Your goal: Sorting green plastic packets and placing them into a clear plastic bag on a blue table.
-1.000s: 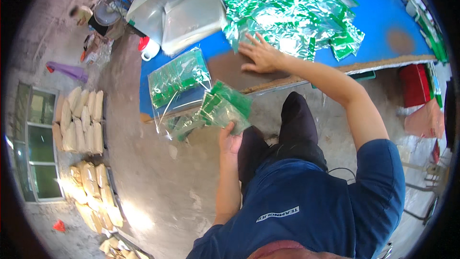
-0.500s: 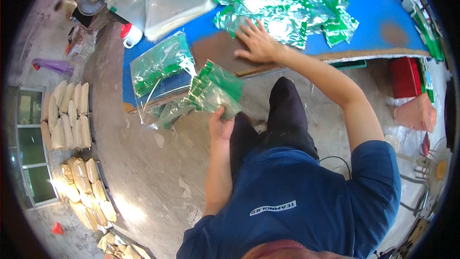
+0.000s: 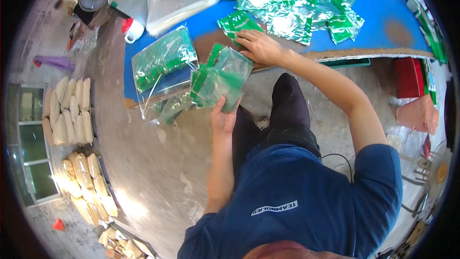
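Note:
My left hand (image 3: 224,119) grips a small fanned stack of clear-and-green plastic bags (image 3: 218,84) by its lower edge, just off the front of the blue table (image 3: 378,9). My right hand (image 3: 264,49) is at the table's front edge, its fingers on one flat green bag (image 3: 235,23). That bag lies apart from a large shiny pile of similar bags (image 3: 292,5) at the back. To the left of the held stack, a big clear bag with green packets inside (image 3: 164,57) rests on the table corner, its loose end hanging over the edge.
A metal tray (image 3: 179,0) and a white mug with a red lid (image 3: 132,30) occupy the table's left end. Under the right end stand a red box (image 3: 408,77) and a pink bin (image 3: 418,114). Filled sacks (image 3: 72,110) are stacked along the left wall.
My right hand has drawn one green bag leftward out of the pile, its fingers now bent over it. The stack in my left hand has tilted and fanned out a little wider.

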The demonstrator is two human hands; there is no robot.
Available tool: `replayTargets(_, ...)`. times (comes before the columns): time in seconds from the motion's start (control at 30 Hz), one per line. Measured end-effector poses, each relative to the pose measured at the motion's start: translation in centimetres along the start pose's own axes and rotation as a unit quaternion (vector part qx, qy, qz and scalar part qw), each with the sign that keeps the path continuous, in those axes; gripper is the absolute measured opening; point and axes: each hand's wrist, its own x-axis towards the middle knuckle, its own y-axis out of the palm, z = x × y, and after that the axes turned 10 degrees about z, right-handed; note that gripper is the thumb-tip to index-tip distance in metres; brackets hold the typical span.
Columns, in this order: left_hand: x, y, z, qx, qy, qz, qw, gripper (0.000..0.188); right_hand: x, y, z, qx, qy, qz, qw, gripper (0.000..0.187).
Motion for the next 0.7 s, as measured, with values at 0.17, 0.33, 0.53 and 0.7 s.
replayTargets(0.17, 0.6, 2.0, 1.3, 0.001, -0.035, 0.026, 0.999, 0.052, -2.8, -1.4, 3.3, 0.038, 0.026, 0.004, 0.999, 0.041)
replayTargets(0.33, 0.1, -0.4, 1.3, 0.065, -0.070, 0.043, 0.994, 0.058, -5.5, -3.8, 4.0, 0.053, 0.008, 0.022, 0.998, 0.039)
replayTargets(0.53, 0.1, 3.5, 1.2, -0.027, -0.075, 0.149, 0.986, 0.073, -5.7, -4.2, 8.6, 0.530, 0.328, -0.237, 0.745, 0.016)
replayTargets(0.7, 0.4, 2.2, 1.8, 0.041, -0.061, 0.041, 0.996, 0.067, -5.1, -5.4, 7.3, 0.226, 0.321, -0.061, 0.918, 0.030)
